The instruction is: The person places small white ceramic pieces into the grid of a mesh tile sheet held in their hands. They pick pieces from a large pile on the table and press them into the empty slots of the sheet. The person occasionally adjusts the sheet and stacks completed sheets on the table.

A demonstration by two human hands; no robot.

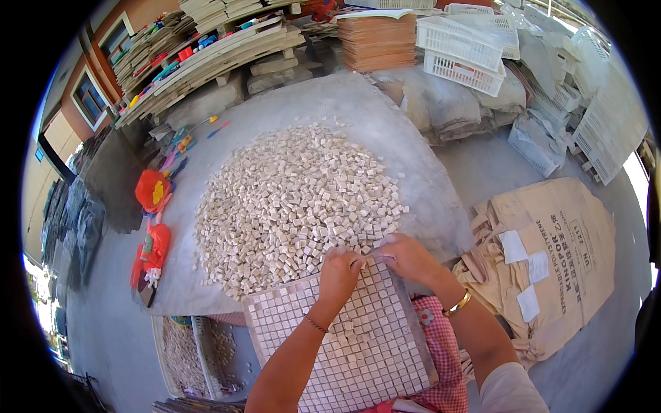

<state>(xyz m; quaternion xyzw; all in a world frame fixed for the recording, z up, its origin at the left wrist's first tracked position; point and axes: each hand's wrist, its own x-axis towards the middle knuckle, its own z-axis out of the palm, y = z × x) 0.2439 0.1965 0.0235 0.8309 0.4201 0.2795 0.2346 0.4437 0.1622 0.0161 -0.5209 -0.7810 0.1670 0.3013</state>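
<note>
A square grid tray (415, 329) rests on my lap against the table edge, its cells filled with small pale stone tiles. A few loose tiles (356, 332) lie on top of them. My left hand (340, 275) is closed in a pinch over the tray's far edge. Just right of it, my right hand (407, 257) is also pinched, fingertips close to the left ones. Whatever sits between the fingertips is too small and covered to name. Beyond both hands spreads a large heap of loose stone tiles (303, 199).
The heap lies on a grey-topped table (358, 103). Red toys (155, 248) line its left edge. A white crate (167, 358) holding small tiles stands lower left. A tan sack (578, 268) lies at right. Orange sheets (377, 45) and white crates (461, 48) are stacked behind.
</note>
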